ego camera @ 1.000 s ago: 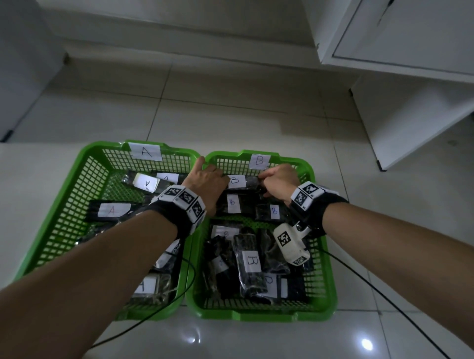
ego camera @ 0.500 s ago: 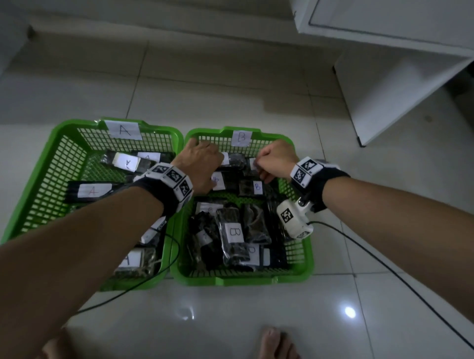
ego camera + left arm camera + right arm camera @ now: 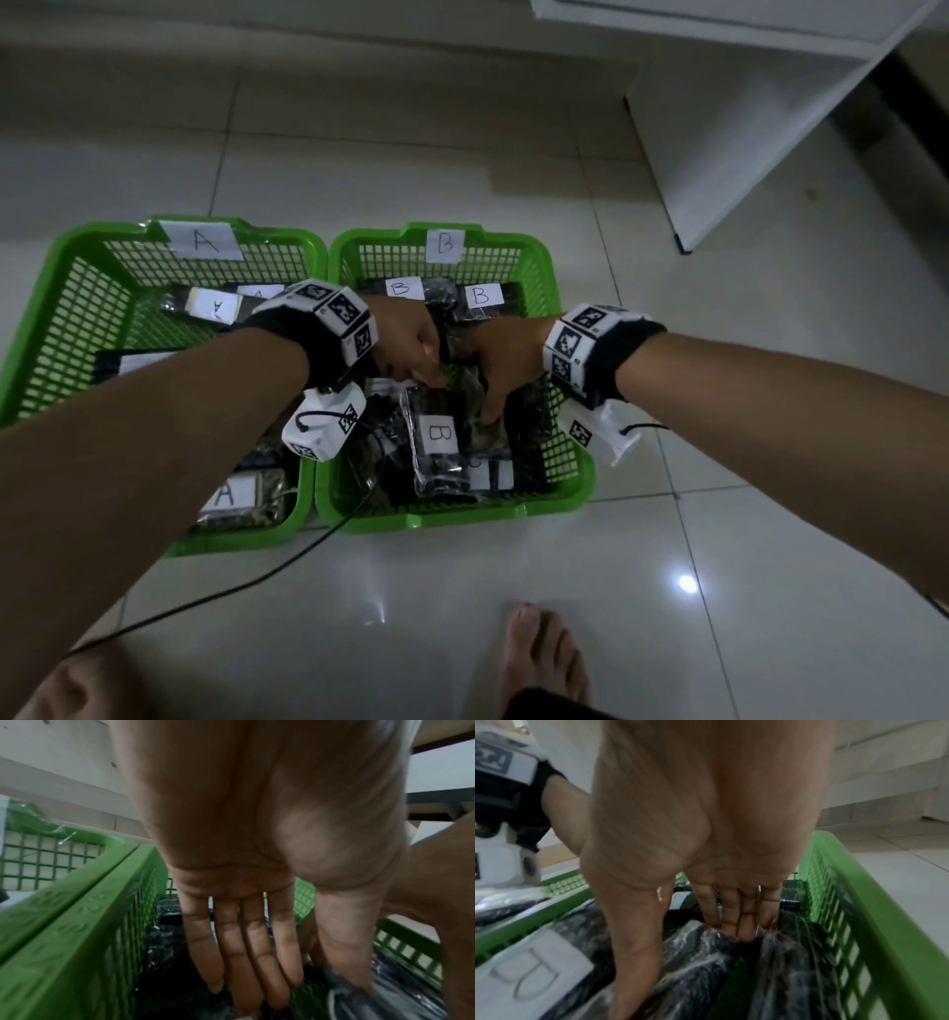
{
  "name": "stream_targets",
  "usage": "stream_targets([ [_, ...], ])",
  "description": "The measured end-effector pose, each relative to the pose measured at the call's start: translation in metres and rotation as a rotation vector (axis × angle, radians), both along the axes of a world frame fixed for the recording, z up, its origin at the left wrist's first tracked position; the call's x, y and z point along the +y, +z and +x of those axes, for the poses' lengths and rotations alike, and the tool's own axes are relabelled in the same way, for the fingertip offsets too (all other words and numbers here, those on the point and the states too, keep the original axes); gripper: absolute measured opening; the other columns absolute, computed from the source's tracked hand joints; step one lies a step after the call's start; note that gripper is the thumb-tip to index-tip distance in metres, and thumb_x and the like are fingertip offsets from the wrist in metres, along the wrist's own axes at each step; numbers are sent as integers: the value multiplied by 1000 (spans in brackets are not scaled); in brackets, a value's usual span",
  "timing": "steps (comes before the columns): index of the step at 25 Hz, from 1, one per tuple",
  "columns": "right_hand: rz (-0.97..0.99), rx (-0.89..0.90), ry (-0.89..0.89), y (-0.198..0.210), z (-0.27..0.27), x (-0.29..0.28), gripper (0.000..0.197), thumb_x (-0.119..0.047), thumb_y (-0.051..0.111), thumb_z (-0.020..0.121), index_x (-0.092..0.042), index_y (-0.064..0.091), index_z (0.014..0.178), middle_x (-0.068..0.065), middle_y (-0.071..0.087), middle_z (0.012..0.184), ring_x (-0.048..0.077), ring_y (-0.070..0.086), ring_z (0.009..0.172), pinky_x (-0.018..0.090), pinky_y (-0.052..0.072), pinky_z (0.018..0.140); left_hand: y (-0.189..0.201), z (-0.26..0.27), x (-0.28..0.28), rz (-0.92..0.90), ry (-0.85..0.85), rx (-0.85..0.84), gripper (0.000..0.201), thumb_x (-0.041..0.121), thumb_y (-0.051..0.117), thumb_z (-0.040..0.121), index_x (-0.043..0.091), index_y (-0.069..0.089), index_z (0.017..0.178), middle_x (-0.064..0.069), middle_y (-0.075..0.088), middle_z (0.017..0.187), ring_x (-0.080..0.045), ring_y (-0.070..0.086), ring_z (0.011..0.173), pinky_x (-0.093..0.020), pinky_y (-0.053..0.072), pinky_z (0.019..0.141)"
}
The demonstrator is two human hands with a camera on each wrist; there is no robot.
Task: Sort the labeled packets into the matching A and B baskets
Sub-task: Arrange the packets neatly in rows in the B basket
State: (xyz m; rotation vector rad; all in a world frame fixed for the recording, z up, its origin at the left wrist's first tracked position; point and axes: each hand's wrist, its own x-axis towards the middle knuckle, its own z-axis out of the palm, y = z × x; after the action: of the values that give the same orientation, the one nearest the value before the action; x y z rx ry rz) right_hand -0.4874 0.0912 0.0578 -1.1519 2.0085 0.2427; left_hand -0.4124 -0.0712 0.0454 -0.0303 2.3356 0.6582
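In the A basket (image 3: 61,308) on the floor, only packets labelled A (image 3: 228,496) are seen. Beside it, the B basket (image 3: 565,457) is filled with packets labelled B (image 3: 436,437). No packet is seen lying outside, so the sorting is judged nearly or fully done. The left hand (image 3: 405,344) is held with straight fingers (image 3: 246,953), nothing gripped. The right hand (image 3: 500,360) is pressed fingers-down between dark packets; no grasp is shown.

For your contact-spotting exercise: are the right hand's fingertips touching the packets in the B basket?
Touching. The right wrist view shows the right hand with fingertips pressed into the clear wrap of the dark packets inside the B basket.
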Motion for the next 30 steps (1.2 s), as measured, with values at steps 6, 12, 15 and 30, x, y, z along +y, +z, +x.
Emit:
stream_targets([
  [6, -275, -417, -525, 31, -50, 12, 32, 8, 74, 81, -15, 74, 102, 9, 76, 103, 28, 75, 94, 34, 62, 77, 12, 2, -6, 335, 352, 33, 24, 20, 53, 101, 8, 67, 116, -7, 74, 108, -23, 71, 97, -34, 58, 85],
  [12, -579, -716, -895, 28, -70, 19, 51, 27, 60, 76, -1, 73, 116, 13, 73, 118, 29, 70, 110, 30, 61, 83, 27, 2, 1, 666, 622, 39, 28, 10, 64, 94, 12, 60, 122, -10, 66, 117, -22, 70, 98, -32, 60, 84],
  [15, -564, -598, -824, 31, -67, 21, 56, 16, 73, 71, -14, 72, 118, 6, 71, 125, 26, 68, 113, 35, 59, 87, 19, 1, -13, 416, 598, 344, 48, 13, 85, 75, 14, 68, 120, 0, 69, 114, -10, 68, 93, -22, 58, 77],
  [30, -823, 409, -118, 20, -52, 8, 62, -12, 75, 83, -19, 57, 142, 0, 58, 142, 18, 48, 130, 31, 34, 112, 23, -8, -1, 709, 854, 285, 30, 3, 68, 89, -10, 61, 116, -21, 72, 95, -23, 72, 71, -30, 63, 68],
])
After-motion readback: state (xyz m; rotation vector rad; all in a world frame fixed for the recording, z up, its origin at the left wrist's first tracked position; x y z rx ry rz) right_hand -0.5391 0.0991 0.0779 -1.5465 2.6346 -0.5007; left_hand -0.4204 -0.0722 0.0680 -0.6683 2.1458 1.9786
